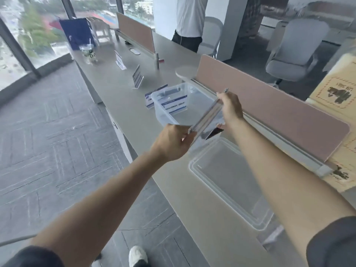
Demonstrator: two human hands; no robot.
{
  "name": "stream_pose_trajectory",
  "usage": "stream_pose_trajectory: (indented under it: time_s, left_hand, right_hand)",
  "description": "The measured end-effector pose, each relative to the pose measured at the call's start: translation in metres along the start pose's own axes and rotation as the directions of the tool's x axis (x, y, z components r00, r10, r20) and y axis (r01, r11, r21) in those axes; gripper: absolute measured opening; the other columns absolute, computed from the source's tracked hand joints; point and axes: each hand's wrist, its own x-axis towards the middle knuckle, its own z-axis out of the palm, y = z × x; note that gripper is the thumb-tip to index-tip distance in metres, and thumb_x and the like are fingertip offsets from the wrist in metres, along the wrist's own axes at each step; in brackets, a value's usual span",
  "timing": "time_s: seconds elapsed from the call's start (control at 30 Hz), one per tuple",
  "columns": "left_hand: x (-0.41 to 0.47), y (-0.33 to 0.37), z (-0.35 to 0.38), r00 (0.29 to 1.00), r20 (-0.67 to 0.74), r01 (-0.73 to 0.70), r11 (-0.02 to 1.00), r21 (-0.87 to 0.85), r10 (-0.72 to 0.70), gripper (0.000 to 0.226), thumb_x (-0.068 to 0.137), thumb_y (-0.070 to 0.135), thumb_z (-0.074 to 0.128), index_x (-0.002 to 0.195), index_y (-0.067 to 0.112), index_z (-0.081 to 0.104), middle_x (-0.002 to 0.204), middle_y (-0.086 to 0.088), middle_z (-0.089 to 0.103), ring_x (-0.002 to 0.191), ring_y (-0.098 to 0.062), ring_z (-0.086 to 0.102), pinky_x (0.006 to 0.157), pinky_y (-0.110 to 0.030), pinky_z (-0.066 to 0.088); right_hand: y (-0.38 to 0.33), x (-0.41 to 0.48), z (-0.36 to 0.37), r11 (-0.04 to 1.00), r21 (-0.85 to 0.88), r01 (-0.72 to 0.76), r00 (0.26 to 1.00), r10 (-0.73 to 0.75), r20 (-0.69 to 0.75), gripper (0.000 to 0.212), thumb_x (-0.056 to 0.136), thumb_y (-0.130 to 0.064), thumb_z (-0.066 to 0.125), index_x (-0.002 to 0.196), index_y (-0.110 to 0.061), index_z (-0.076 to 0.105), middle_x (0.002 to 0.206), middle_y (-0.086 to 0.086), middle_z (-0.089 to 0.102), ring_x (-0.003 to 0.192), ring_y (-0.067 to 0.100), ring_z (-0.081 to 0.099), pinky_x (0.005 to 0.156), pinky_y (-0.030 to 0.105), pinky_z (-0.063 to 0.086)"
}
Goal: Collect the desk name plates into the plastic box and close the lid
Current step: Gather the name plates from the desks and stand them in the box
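Head view, name plate [207, 117] gripped endwise between both hands' fingers [189, 134], above plastic box [163, 110]

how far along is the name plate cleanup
Roughly midway.
Done: one name plate appears to sit in the plastic box.
In hand: the left hand and right hand grip the held plate above the box.
Left: the plate beside the box, the upright plate and the far plate remain on the desk; the lid lies off.
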Motion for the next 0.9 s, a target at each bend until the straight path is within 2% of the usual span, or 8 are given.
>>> stream_pose_trajectory:
  time_s: [0.1, 0.3, 0.5, 0.67, 0.73, 0.8, 0.83, 0.9]
  left_hand:
    - [0.016, -0.045, -0.021, 0.999, 0.011, 0.042, 0.997, -0.060, -0.041, 0.041, 0.093, 0.011, 0.056, 0.058, 0.015, 0.035, 0.047, 0.008, 0.027, 0.047, -0.016, 0.028, 0.046, -0.022, 0.027]
    - [0.049, -0.119, -0.052, 0.998, 0.039, 0.058, 0.988, -0.145, -0.053, 0.056, 0.092, 0.013, 0.061, 0.051, 0.029, 0.026, 0.044, 0.014, 0.025, 0.044, -0.001, 0.037, 0.045, -0.010, 0.028]
    - [0.089, -0.172, -0.058, 0.993, 0.113, 0.058, 0.984, -0.170, -0.039, 0.055, 0.093, 0.022, 0.061, 0.051, 0.025, 0.025, 0.045, 0.010, 0.024, 0.045, -0.013, 0.027, 0.045, -0.013, 0.022]
    - [0.134, -0.215, -0.038, 0.981, 0.188, 0.093, 0.976, -0.195, -0.056, 0.056, 0.091, 0.027, 0.063, 0.054, 0.021, 0.022, 0.052, 0.004, 0.020, 0.056, -0.020, 0.020, 0.047, -0.026, 0.023]
    - [0.155, -0.233, -0.029, 0.971, 0.229, 0.123, 0.970, -0.209, -0.074, 0.044, 0.091, 0.024, 0.062, 0.057, 0.027, 0.035, 0.053, 0.005, 0.022, 0.052, -0.016, 0.023, 0.050, -0.025, 0.025]
    - [0.178, -0.249, -0.019, 0.939, 0.319, 0.205, 0.954, -0.221, -0.128, 0.014, 0.093, 0.020, 0.061, 0.101, 0.031, 0.065, 0.051, 0.007, 0.032, 0.049, -0.009, 0.047, 0.053, -0.017, 0.033]
    - [0.190, -0.258, -0.014, 0.928, 0.341, 0.232, 0.949, -0.213, -0.150, 0.034, 0.093, 0.020, 0.061, 0.126, 0.029, 0.058, 0.050, 0.011, 0.040, 0.061, -0.001, 0.061, 0.054, -0.010, 0.034]
    - [0.207, -0.275, -0.003, 0.918, 0.378, 0.209, 0.956, -0.203, -0.120, 0.047, 0.093, 0.023, 0.062, 0.138, 0.030, 0.050, 0.067, 0.030, 0.059, 0.092, 0.002, 0.063, 0.067, -0.009, 0.046]
  right_hand:
    - [-0.020, 0.018, 0.039, 0.999, -0.018, -0.031, 0.999, 0.030, -0.033, 0.049, 0.083, -0.051, 0.056, 0.126, -0.029, 0.051, 0.117, -0.003, 0.053, 0.093, 0.015, 0.051, 0.079, 0.047, 0.054]
    - [-0.049, 0.048, 0.105, 0.993, -0.111, -0.048, 0.994, 0.037, -0.100, 0.047, 0.081, -0.052, 0.058, 0.121, -0.026, 0.054, 0.102, 0.000, 0.058, 0.092, 0.024, 0.058, 0.076, 0.046, 0.054]
    - [-0.049, 0.089, 0.131, 0.992, -0.059, -0.109, 0.983, 0.099, -0.152, 0.048, 0.080, -0.054, 0.058, 0.120, -0.029, 0.052, 0.108, -0.003, 0.053, 0.100, 0.024, 0.052, 0.084, 0.052, 0.054]
    - [-0.039, 0.151, 0.140, 0.989, 0.034, -0.146, 0.970, 0.150, -0.194, 0.050, 0.072, -0.055, 0.062, 0.114, -0.029, 0.056, 0.104, -0.004, 0.053, 0.092, 0.021, 0.051, 0.081, 0.051, 0.053]
    - [-0.031, 0.181, 0.143, 0.985, 0.061, -0.163, 0.966, 0.172, -0.193, 0.050, 0.070, -0.055, 0.063, 0.111, -0.027, 0.057, 0.100, -0.003, 0.053, 0.088, 0.021, 0.051, 0.077, 0.050, 0.055]
    - [-0.020, 0.214, 0.145, 0.983, 0.070, -0.170, 0.964, 0.181, -0.196, 0.045, 0.074, -0.052, 0.061, 0.108, -0.022, 0.059, 0.093, -0.002, 0.053, 0.082, 0.021, 0.051, 0.071, 0.047, 0.056]
    - [-0.014, 0.229, 0.147, 0.981, 0.075, -0.177, 0.963, 0.188, -0.194, 0.043, 0.077, -0.050, 0.060, 0.107, -0.020, 0.059, 0.090, -0.002, 0.053, 0.080, 0.020, 0.051, 0.069, 0.046, 0.056]
    - [0.001, 0.255, 0.147, 0.971, 0.115, -0.210, 0.954, 0.229, -0.194, 0.040, 0.080, -0.048, 0.059, 0.107, -0.018, 0.059, 0.090, -0.003, 0.051, 0.079, 0.019, 0.050, 0.069, 0.045, 0.055]
